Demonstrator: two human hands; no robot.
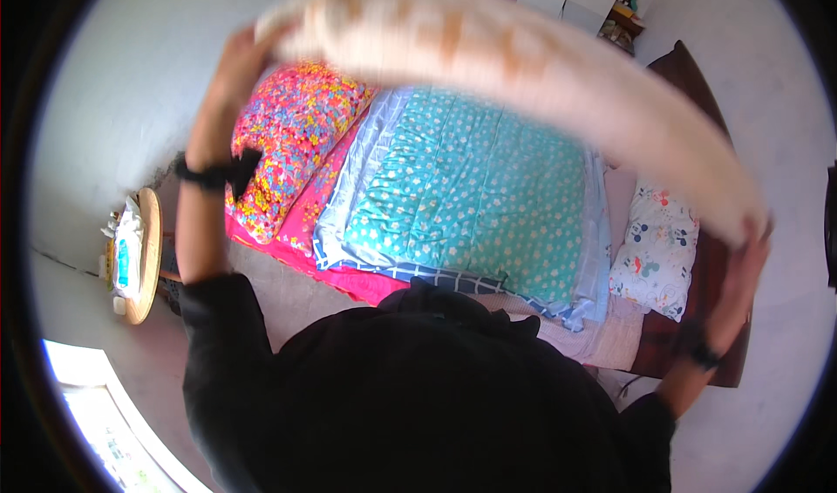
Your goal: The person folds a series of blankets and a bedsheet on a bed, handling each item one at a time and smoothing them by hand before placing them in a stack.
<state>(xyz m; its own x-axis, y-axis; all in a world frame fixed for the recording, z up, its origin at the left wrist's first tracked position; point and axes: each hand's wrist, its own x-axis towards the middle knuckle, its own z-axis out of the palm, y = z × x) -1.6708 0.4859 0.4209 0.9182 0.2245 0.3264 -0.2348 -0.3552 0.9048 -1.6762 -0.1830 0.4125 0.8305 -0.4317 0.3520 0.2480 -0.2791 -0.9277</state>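
Note:
Both my arms are raised, and a long cream blanket (523, 61) with orange-brown patches stretches between my hands, smeared by motion. At its left end, my left hand (248, 57) is closed on the cloth. My right hand (750, 253) grips the other end, lower down at the right. The blanket hangs in the air above a bed and hides part of its far side. Under it lies a teal quilt (462, 197) with small white flowers, spread over a light blue checked cloth (596, 240).
A bright flowered pillow or bedding bundle (301, 136) lies on pink bedding (301, 218) at the left. On the right are a white printed pillow (656, 253) and a dark wooden headboard (719, 319). A round wooden table (152, 258) holding packages stands by the left wall.

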